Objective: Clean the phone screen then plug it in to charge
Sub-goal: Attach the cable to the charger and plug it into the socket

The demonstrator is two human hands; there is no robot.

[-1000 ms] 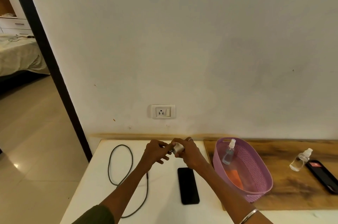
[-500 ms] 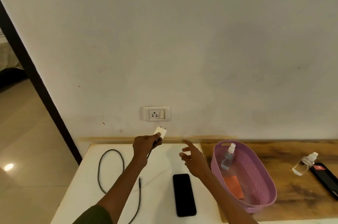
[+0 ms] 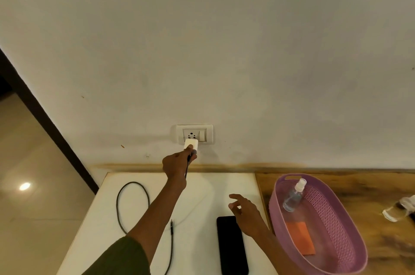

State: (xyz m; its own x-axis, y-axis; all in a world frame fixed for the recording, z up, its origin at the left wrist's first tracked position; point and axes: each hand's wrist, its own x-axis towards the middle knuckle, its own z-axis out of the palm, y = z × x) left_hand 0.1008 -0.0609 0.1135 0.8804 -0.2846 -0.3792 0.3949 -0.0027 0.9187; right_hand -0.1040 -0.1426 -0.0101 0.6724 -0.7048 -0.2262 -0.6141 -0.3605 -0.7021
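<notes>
While the left hand (image 3: 177,163) pinched the charger (image 3: 190,144) just below the socket (image 3: 191,135), its prongs faced the wall; the right hand (image 3: 246,214) hovered slack above the phone (image 3: 231,246).

Your left arm reaches up and forward, sleeve at the elbow; the left hand (image 3: 177,163) pinches a plug (image 3: 191,144), fingertips apparently at its lower edge. Your right arm extends low, its hand (image 3: 246,213) palm down, fingers loosely spread and relaxed, holding nothing.
</notes>
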